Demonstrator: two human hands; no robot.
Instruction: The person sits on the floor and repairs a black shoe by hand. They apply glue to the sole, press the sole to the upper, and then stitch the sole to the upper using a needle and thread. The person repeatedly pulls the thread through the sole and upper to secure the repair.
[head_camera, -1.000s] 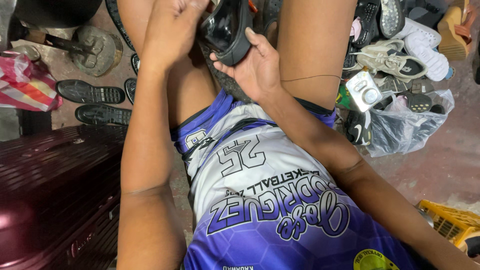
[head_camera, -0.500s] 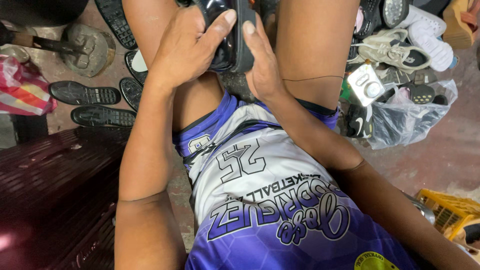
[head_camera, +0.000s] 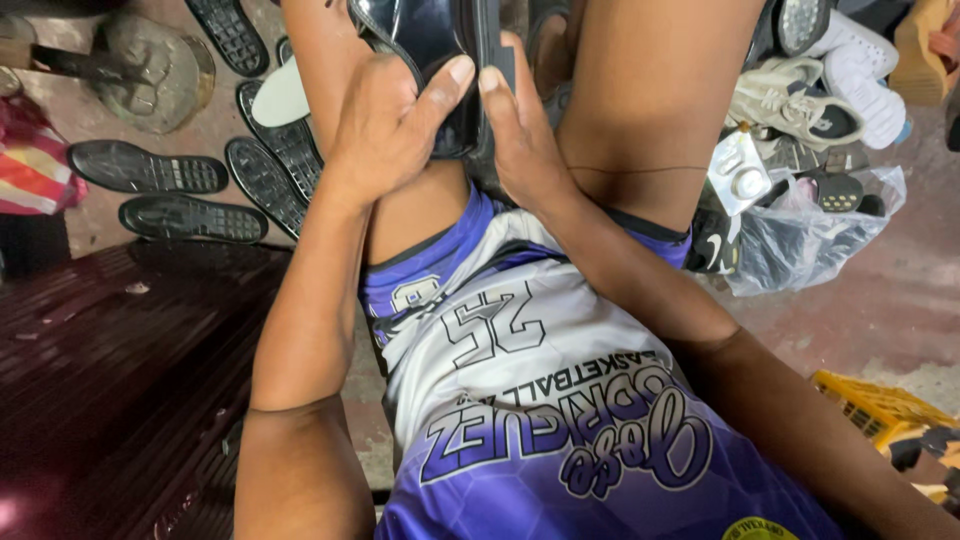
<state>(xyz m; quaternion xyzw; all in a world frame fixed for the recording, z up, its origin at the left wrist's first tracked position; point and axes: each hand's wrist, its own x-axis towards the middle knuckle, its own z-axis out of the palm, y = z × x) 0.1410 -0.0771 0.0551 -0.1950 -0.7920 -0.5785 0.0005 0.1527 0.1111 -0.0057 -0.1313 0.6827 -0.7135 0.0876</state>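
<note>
Black shoe (head_camera: 440, 60), one, sits between the person's knees, pinched by two hands: the left hand (head_camera: 385, 130) wraps its near side with the thumb pressed on it, the right hand (head_camera: 520, 130) flat against its other side. Left of the shoe, four black soles (head_camera: 190, 218) lie on the floor; right of it, a clear plastic bag (head_camera: 810, 240) and a few pale sneakers (head_camera: 800, 100).

I see the shoe (head_camera: 440, 60) held between the knees, left hand (head_camera: 390, 130) on its left side, right hand (head_camera: 520, 130) on its right, thumbs meeting on it. Left of the left leg, loose soles (head_camera: 190, 215) lie on the floor (head_camera: 880, 300); a suitcase (head_camera: 110, 370) sits nearer me. Right of the right leg, a pile of sneakers (head_camera: 810, 95) lies behind a plastic bag (head_camera: 810, 240). A crate (head_camera: 870, 405) sits nearer, far right.
</note>
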